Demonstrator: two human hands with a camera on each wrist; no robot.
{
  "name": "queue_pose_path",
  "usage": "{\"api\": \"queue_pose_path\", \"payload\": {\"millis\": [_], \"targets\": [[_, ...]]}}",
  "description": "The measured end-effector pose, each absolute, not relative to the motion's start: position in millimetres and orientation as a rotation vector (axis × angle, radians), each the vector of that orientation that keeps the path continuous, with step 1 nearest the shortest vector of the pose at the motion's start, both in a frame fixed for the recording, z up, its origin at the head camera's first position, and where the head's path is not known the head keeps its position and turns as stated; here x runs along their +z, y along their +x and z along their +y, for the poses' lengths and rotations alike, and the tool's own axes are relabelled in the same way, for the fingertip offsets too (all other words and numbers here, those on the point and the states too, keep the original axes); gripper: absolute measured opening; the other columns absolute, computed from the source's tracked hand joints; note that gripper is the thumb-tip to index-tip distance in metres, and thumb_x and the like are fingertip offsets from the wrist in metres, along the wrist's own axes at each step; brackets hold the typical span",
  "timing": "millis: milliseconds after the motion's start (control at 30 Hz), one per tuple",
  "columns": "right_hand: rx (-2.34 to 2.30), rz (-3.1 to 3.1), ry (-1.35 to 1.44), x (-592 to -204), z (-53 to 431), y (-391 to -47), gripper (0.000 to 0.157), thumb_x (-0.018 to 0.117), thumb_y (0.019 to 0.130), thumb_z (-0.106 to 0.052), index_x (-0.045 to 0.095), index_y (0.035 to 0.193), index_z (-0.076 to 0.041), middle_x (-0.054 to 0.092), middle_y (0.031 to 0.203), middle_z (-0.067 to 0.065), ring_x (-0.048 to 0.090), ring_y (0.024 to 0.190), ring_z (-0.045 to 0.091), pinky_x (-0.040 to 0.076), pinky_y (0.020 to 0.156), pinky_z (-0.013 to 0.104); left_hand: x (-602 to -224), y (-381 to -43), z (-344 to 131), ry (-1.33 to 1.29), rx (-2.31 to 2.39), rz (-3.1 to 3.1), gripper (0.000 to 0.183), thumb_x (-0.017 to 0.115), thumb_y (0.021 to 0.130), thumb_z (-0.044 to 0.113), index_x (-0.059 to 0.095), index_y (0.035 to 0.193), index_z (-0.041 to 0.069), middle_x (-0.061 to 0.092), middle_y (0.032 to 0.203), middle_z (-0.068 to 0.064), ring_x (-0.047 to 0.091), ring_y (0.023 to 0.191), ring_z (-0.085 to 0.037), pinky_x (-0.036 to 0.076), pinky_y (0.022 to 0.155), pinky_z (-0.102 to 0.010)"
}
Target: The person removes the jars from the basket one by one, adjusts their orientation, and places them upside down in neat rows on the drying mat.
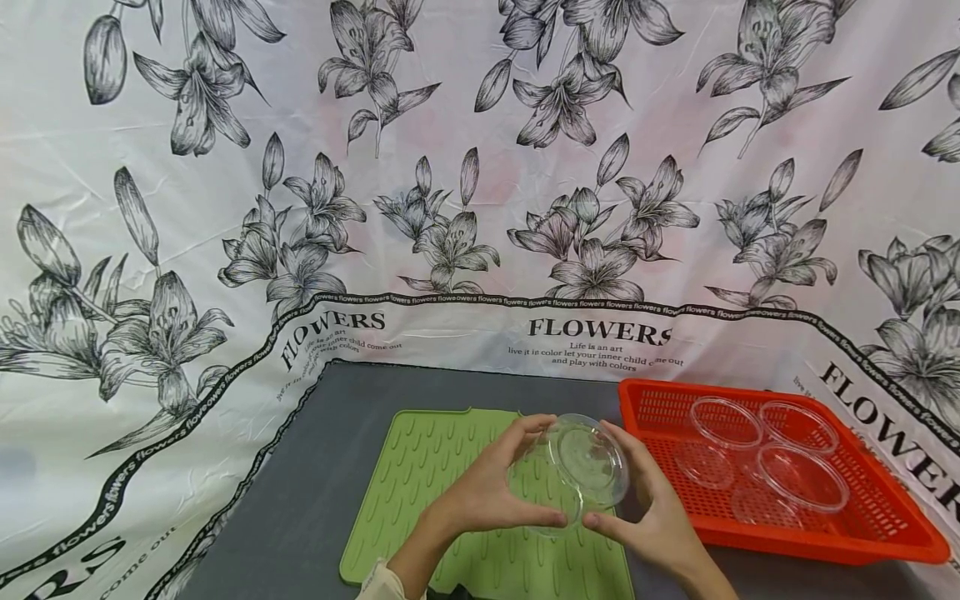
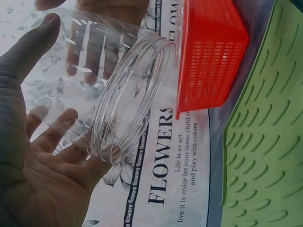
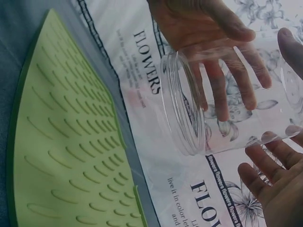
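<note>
Above the green mat, both hands hold a clear, round plastic container, tipped on its side. Several ring-shaped edges sit close together at its rim; whether these are nested pieces or one piece, I cannot tell. My left hand grips its left side, thumb low and fingers round the far side. On the opposite side, my right hand holds it between thumb and fingers. Through the transparent wall in the left wrist view, the right hand's fingers show.
A red perforated basket stands to the right of the mat, with several clear round containers in it. The grey tabletop extends left of the mat. A white flower-printed cloth hangs behind and at the sides.
</note>
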State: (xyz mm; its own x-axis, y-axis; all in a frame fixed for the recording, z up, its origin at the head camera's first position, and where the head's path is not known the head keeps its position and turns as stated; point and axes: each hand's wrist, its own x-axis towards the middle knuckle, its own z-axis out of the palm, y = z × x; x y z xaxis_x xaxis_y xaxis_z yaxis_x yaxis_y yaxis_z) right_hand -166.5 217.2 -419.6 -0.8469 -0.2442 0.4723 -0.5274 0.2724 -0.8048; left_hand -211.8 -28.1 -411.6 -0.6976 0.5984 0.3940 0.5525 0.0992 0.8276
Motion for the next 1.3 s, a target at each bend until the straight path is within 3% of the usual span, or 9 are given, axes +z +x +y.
{"api": "queue_pose_path", "payload": {"millis": [400, 700, 867, 1067, 1300], "targets": [[1.646, -2.212, 0.746, -420, 211, -168, 0.100, 0.080, 0.074, 0.012, 0.033, 0.158, -0.013, 0.050, 0.151, 0.003, 0.049, 0.136, 0.001, 0.035, 0.109, 0.008, -412, -214, -29, 1.159, 1.736, 2.233, 0.102, 0.093, 0.075, 0.019, 0.030, 0.155, 0.036, 0.042, 0.157, 0.008, 0.042, 0.147, -0.020, 0.032, 0.125, -0.046], [1.635, -2.248, 0.692, -417, 205, -171, 0.098, 0.082, 0.076, 0.007, 0.035, 0.158, -0.018, 0.048, 0.152, 0.004, 0.052, 0.132, 0.006, 0.041, 0.105, 0.012, -416, -215, -34, 1.122, 1.750, 2.259, 0.106, 0.094, 0.073, 0.018, 0.029, 0.154, 0.041, 0.043, 0.157, 0.010, 0.043, 0.147, -0.021, 0.035, 0.123, -0.046], [1.658, -2.217, 0.715, -418, 204, -174, 0.098, 0.082, 0.074, 0.010, 0.036, 0.157, -0.017, 0.046, 0.152, 0.009, 0.051, 0.132, 0.004, 0.039, 0.107, 0.010, -420, -215, -40, 1.095, 1.729, 2.298, 0.107, 0.094, 0.073, 0.022, 0.029, 0.156, 0.041, 0.041, 0.159, 0.010, 0.044, 0.146, -0.021, 0.038, 0.121, -0.046], [1.680, -2.205, 0.718, -422, 204, -178, 0.099, 0.083, 0.074, 0.009, 0.036, 0.157, -0.016, 0.044, 0.152, 0.018, 0.048, 0.136, 0.003, 0.033, 0.111, 0.007, -432, -221, -57, 1.012, 1.745, 2.313, 0.101, 0.092, 0.076, 0.024, 0.031, 0.155, 0.043, 0.039, 0.160, 0.013, 0.044, 0.147, -0.023, 0.037, 0.121, -0.049], [1.694, -2.202, 0.697, -421, 203, -178, 0.099, 0.084, 0.073, 0.008, 0.037, 0.157, -0.015, 0.046, 0.153, 0.012, 0.047, 0.137, 0.002, 0.032, 0.112, 0.007, -455, -231, -82, 0.881, 1.737, 2.403, 0.087, 0.087, 0.083, 0.031, 0.036, 0.152, 0.043, 0.040, 0.159, 0.011, 0.043, 0.147, -0.027, 0.038, 0.120, -0.054]]}}
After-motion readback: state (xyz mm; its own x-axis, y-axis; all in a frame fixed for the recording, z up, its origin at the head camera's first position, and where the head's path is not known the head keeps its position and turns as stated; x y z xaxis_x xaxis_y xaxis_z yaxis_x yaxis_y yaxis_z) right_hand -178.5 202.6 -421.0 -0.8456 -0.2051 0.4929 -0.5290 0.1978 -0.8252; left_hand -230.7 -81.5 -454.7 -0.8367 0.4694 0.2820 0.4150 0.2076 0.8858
